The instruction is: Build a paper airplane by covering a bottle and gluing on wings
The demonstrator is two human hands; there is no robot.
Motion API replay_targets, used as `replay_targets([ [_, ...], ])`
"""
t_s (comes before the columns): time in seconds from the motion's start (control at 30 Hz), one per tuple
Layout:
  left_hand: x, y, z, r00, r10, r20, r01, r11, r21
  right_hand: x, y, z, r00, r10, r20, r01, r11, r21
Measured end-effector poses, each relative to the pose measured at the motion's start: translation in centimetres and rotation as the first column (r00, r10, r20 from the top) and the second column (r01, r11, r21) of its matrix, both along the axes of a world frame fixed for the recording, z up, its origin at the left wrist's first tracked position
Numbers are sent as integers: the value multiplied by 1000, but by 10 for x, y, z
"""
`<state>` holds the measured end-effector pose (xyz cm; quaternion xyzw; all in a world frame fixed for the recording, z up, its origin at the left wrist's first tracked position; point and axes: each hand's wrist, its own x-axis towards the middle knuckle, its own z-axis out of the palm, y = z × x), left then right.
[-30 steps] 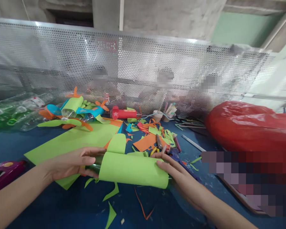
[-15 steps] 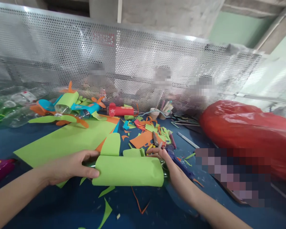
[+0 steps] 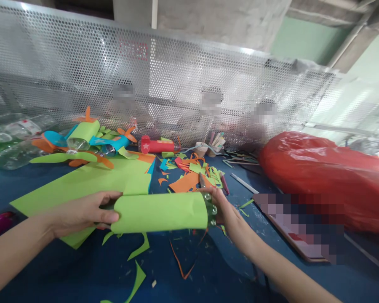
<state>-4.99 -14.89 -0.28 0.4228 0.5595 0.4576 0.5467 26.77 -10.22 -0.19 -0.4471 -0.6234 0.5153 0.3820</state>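
Observation:
A clear plastic bottle (image 3: 212, 209) lies sideways between my hands, its middle wrapped in a light green paper sheet (image 3: 159, 212). My left hand (image 3: 96, 209) is closed round the left end, with the thumb pressed on the paper's edge. At the other end, my right hand (image 3: 227, 212) holds the bottle's ridged base, and its fingers go partly out of sight behind it. Under and behind the bottle lies a large green paper sheet (image 3: 57, 189) on the blue table. Curved green offcuts (image 3: 138, 280) and a thin orange strip (image 3: 185, 275) lie in front.
At the back left are paper-covered bottles with propellers (image 3: 85, 130), a red bottle model (image 3: 159, 146) and several plastic bottles (image 3: 15, 143). Paper scraps (image 3: 186, 181) and cups of pens (image 3: 216, 145) lie beyond my hands. A red plastic bag (image 3: 328, 176) and a tablet-like object (image 3: 298, 240) are on the right.
Both hands and the wrapped bottle have moved slightly up and to the left. More of the bottle's base shows at the right end. My hold stays the same.

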Motion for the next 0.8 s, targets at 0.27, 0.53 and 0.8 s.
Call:
replay_targets([
  [0.27,4,9,22,977,108,187,-98,993,-59,9,21,2,754,-198,626,-251,794,554],
  [0.53,7,18,-6,983,32,182,-31,1000,-6,-6,16,-11,588,-328,739,-450,627,636],
  [0.8,10,18,-12,993,83,89,-81,996,-29,-11,6,-12,550,-188,814,-540,663,518],
])
